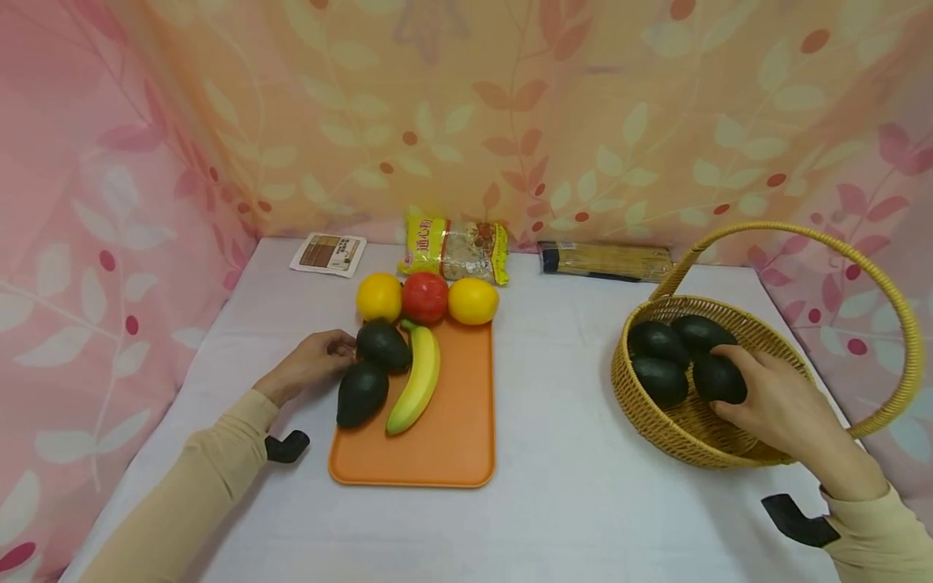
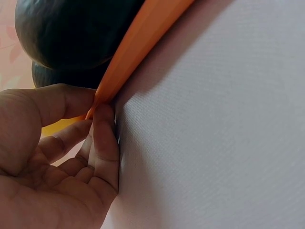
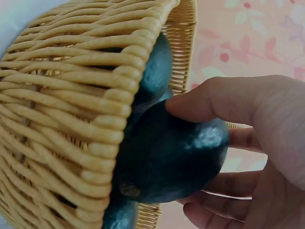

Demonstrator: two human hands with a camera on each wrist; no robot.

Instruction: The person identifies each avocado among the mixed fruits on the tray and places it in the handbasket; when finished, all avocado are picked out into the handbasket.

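Note:
At the left edge of the orange tray (image 1: 455, 429), my left hand (image 1: 309, 366) pinches the rim (image 2: 126, 57) between thumb and fingers, as the left wrist view shows. Two dark avocados lie beside it on the tray, a lower one (image 1: 362, 394) and an upper one (image 1: 384, 346). A banana (image 1: 418, 380) lies to their right. Inside the wicker basket (image 1: 641, 409), my right hand (image 1: 787, 401) grips an avocado (image 3: 176, 152), with the thumb on one side and fingers on the other. Three other avocados (image 1: 659, 380) sit in the basket around it.
Along the tray's far end are a yellow fruit (image 1: 379, 298), a red fruit (image 1: 425, 297) and a yellow lemon (image 1: 474, 301). Behind stand a white-brown packet (image 1: 328, 253), a yellow pasta bag (image 1: 455, 249) and a noodle pack (image 1: 608, 261). The basket's tall handle (image 1: 892, 300) arches over the right side.

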